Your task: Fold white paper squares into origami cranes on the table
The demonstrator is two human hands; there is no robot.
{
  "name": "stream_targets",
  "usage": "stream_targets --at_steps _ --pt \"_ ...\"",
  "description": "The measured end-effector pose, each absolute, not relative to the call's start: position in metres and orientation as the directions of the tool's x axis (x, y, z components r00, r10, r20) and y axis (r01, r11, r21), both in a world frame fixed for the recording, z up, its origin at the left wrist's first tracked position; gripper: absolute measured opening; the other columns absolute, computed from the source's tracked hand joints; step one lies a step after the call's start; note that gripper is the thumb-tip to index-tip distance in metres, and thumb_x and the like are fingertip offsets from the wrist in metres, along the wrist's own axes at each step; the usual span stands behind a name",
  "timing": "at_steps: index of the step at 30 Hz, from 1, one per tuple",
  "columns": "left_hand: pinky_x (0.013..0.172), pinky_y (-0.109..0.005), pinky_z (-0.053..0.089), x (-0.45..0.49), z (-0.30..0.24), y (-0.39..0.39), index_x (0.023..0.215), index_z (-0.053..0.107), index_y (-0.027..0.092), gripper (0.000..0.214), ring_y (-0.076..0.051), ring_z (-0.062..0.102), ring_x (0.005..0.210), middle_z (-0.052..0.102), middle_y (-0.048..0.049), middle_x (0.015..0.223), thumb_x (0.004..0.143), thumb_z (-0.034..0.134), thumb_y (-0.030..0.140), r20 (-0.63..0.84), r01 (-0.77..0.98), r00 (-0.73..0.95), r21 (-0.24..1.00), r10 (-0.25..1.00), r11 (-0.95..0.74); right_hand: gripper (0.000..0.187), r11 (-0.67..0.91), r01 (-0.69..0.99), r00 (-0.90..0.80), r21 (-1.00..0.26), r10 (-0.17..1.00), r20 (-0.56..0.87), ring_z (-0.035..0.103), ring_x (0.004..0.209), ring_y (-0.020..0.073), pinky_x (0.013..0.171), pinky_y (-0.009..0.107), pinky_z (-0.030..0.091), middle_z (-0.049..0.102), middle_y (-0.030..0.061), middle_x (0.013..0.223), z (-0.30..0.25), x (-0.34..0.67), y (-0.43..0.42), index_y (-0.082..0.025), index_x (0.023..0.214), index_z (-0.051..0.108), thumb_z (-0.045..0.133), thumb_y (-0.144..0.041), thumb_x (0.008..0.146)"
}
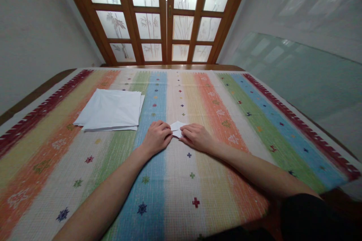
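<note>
A small folded piece of white paper [177, 128] lies on the striped tablecloth, near the middle of the table. My left hand [158, 134] grips its left side with bent fingers. On the other side, my right hand [195, 136] pinches the right edge between thumb and fingers. Both hands rest low on the cloth and cover the paper's sides, so only its pointed top and centre show. Beyond my left hand, to the left, lies a loose stack of white paper sheets [111, 109] with uneven edges.
The tablecloth [181, 180] has coloured stripes with small printed figures and covers the table. A wooden door [166, 19] with frosted panes stands beyond the far edge. Along the right wall is a pale glass panel [296, 79]. A dark sleeve [308, 214] shows at lower right.
</note>
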State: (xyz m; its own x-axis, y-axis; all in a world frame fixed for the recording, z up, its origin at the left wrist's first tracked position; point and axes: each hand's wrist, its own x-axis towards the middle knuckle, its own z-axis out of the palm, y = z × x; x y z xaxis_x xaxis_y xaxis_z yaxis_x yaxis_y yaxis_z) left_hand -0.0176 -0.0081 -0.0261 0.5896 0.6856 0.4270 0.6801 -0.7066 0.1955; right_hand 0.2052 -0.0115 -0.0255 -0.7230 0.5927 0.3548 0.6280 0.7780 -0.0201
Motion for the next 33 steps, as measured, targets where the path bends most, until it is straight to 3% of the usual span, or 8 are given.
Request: stream_targets --at_steps 6,9,13,21,26,28,30,33 --pt "0.078 -0.036 0.041 -0.025 -0.024 -0.001 0.071 0.066 0.017 0.020 -0.022 0.054 0.084 0.065 -0.0057 0.082 0.081 0.069 0.034 0.390 0.696 0.563 0.251 0.729 -0.672 0.036 0.679 0.732 -0.628 -0.065 0.708 0.324 0.057 0.075 0.0181 0.071 0.031 0.037 0.067 0.0091 0.080 -0.021 0.196 -0.012 -0.015 0.080 0.063 0.041 -0.035 0.100" --pt "0.078 -0.036 0.041 -0.026 -0.023 0.000 0.072 0.066 0.017 0.023 -0.021 0.053 0.083 0.064 -0.0058 0.082 0.085 0.065 0.037 0.354 0.708 0.562 0.263 0.748 -0.656 0.033 0.631 0.772 -0.590 -0.076 0.755 0.286 0.055 0.077 0.0185 0.072 0.032 0.037 0.066 0.0093 0.082 -0.018 0.191 -0.008 -0.014 0.079 0.064 0.045 -0.033 0.099" --pt "0.077 -0.037 0.040 -0.024 -0.025 0.001 0.076 0.067 0.016 0.027 -0.023 0.053 0.085 0.063 -0.0067 0.085 0.092 0.056 0.036 0.297 0.771 0.540 0.200 0.788 -0.604 0.028 0.584 0.808 -0.547 -0.081 0.794 0.263 0.054 0.083 0.0201 0.075 0.032 0.037 0.066 0.0096 0.088 -0.017 0.187 -0.005 -0.014 0.080 0.066 0.051 -0.031 0.096" --pt "0.077 -0.041 0.039 -0.019 -0.017 -0.005 0.082 0.067 0.015 0.025 -0.028 0.054 0.094 0.064 -0.0116 0.093 0.092 0.055 0.035 0.267 0.846 0.514 -0.001 0.815 -0.533 0.025 0.543 0.835 -0.509 -0.083 0.822 0.256 0.053 0.086 0.0223 0.076 0.035 0.036 0.064 0.0102 0.092 -0.019 0.185 -0.002 -0.015 0.079 0.067 0.055 -0.031 0.094" --pt "0.080 -0.045 0.040 -0.017 -0.008 -0.010 0.082 0.068 0.013 0.025 -0.031 0.056 0.094 0.063 -0.0162 0.089 0.093 0.047 0.022 0.305 0.860 0.488 -0.007 0.818 -0.511 0.025 0.553 0.828 -0.517 -0.090 0.816 0.258 0.052 0.088 0.0224 0.078 0.036 0.035 0.064 0.0102 0.092 -0.021 0.186 0.000 -0.015 0.080 0.066 0.054 -0.032 0.094" --pt "0.085 -0.046 0.040 -0.011 -0.006 -0.016 0.091 0.067 0.012 0.027 -0.031 0.057 0.099 0.065 -0.0179 0.097 0.094 0.041 0.021 0.296 0.843 0.517 -0.010 0.803 -0.539 0.025 0.551 0.829 -0.512 -0.099 0.818 0.264 0.052 0.088 0.0223 0.078 0.036 0.034 0.064 0.0098 0.092 -0.023 0.186 0.000 -0.016 0.080 0.066 0.055 -0.033 0.094" --pt "0.096 -0.046 0.038 -0.004 -0.010 -0.023 0.110 0.064 0.010 0.034 -0.032 0.054 0.115 0.063 -0.0195 0.117 0.096 0.040 0.029 0.256 0.806 0.573 -0.006 0.778 -0.592 0.024 0.536 0.838 -0.493 -0.104 0.825 0.277 0.052 0.089 0.0224 0.079 0.036 0.032 0.064 0.0096 0.093 -0.024 0.185 0.000 -0.016 0.082 0.066 0.055 -0.033 0.094" --pt "0.110 -0.045 0.027 0.006 -0.021 -0.031 0.140 0.041 0.003 0.075 -0.034 0.034 0.139 0.042 -0.0234 0.147 0.090 0.043 0.060 0.127 0.787 0.607 0.044 0.785 -0.616 0.022 0.488 0.867 -0.447 -0.101 0.852 0.271 0.051 0.091 0.0237 0.080 0.037 0.031 0.064 0.0101 0.095 -0.026 0.183 -0.003 -0.017 0.086 0.065 0.055 -0.034 0.094"
